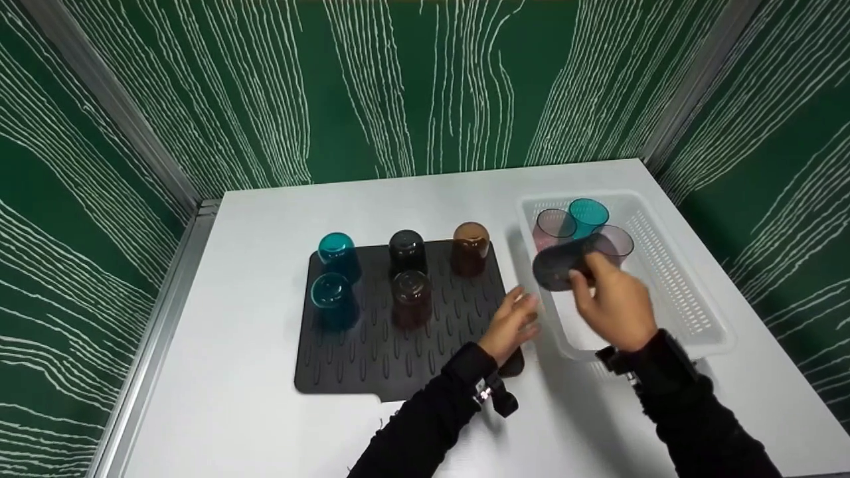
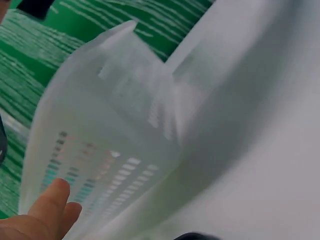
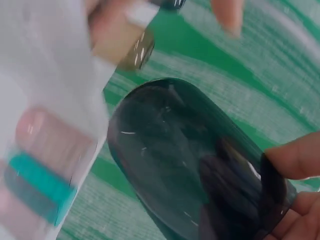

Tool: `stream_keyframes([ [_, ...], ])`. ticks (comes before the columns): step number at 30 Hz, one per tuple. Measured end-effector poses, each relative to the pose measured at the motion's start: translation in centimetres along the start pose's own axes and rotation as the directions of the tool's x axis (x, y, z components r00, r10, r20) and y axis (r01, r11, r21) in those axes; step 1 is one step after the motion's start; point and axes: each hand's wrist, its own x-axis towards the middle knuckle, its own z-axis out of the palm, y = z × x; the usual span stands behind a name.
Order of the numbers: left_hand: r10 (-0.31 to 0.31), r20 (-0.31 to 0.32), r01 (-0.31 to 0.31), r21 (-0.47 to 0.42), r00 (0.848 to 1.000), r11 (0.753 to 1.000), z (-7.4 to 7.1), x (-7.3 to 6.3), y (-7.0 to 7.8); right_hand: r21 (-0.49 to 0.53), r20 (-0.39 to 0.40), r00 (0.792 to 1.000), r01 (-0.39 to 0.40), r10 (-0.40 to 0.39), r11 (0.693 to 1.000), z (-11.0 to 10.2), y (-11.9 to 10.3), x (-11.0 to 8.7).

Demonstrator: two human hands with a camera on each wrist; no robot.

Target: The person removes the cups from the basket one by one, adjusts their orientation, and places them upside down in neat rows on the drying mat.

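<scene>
Right hand [image 1: 617, 309]: fingers pinching dark cup [image 1: 559, 267]
Dark cup: tilted, above basket's [image 1: 674, 285] left side
Left hand [image 1: 510, 326]: fingers loosely extended, just left of basket
Mat [image 1: 345, 372]: left of basket

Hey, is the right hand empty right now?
No, the right hand grips a dark cup by one end.

Bright light, seemingly from overhead, whitens the table [image 1: 226, 332]; a soft shadow falls beside the basket [image 1: 671, 285]. Glints top the upturned cups [image 1: 337, 248]. The right hand [image 1: 617, 302] blurs; 2 wrist views look hazy.
</scene>
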Motion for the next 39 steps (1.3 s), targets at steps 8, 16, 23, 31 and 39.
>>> stream_keyframes([
  [8, 0.084, -0.018, -0.086, -0.221, 0.996, 0.971, -1.0, 0.1, 1.9, 0.075, 0.049, 0.989, 0.135, -0.139, 0.988, 2.8, -2.8, -2.1],
  [16, 0.067, -0.049, -0.077, -0.237, 0.997, 0.969, -2.8, 0.0, 2.7, 0.110, -0.001, 0.981, 0.193, -0.194, 0.975, 5.2, -3.3, -3.6],
  [23, 0.076, -0.041, -0.080, -0.125, 0.996, 0.989, -4.5, 0.0, 3.0, 0.238, 0.081, 0.990, 0.094, -0.116, 0.967, 6.4, -3.2, -4.2],
  [31, 0.292, -0.119, -0.271, 0.164, 0.949, 0.949, -5.4, 0.0, 4.5, 0.249, 0.129, 0.989, 0.037, -0.071, 0.968, 7.3, -2.7, -4.6],
  [39, 0.446, -0.065, -0.303, 0.647, 0.892, 0.699, -5.9, -0.3, 8.4, 0.132, 0.223, 0.964, 0.118, -0.146, 0.984, 8.4, -2.0, -5.8],
])
